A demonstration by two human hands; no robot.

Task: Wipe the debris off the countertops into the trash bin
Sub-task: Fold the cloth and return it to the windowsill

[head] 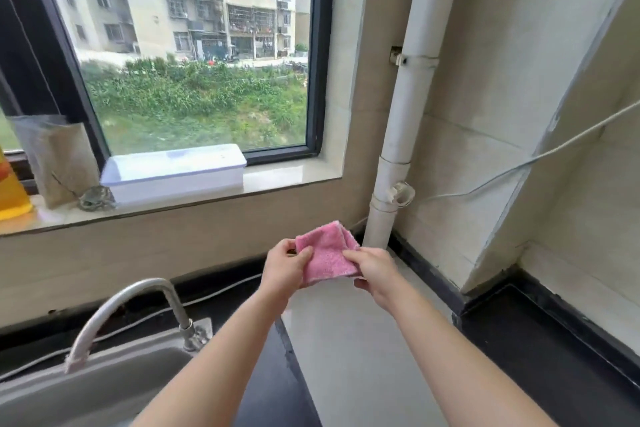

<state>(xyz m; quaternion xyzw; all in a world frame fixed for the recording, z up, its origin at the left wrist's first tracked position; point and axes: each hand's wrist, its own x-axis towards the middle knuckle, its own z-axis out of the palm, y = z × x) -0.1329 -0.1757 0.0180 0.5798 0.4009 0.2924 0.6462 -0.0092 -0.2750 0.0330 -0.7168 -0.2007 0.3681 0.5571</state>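
Hanging above the bench (346,340), the pink cloth (327,255) is folded to a rough square and turned like a diamond. One corner points up and away toward the pipe (405,114), and its longer line runs from that corner down toward the person. The left hand (285,265) pinches the left edge, its fingers (304,255) curled over the fold. The right hand (372,270) grips the right edge between thumb and fingers.

Under the hands the bench is a pale strip with dark surface on either side. To the left are a steel sink (104,385) and a curved tap (138,305). The walls are pale tile, and a thin wire (519,163) runs across them. On the sill (294,173) below the window (194,45) stand a white box (173,173), a bag (55,159) and a yellow bottle (10,191).
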